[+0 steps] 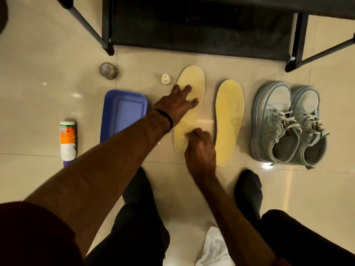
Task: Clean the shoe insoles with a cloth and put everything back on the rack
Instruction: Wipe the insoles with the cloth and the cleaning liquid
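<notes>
Cleaning was only begun: beside the sneakers (288, 123) on glossy tile (38, 64) below the rack (201, 25), the left hand (177, 106) pressed spread fingers on one insole (189, 81) while the right hand (199, 144), blurred, curled on a pale cloth (206, 124); the other insole (229, 120) waited, unracked.
</notes>
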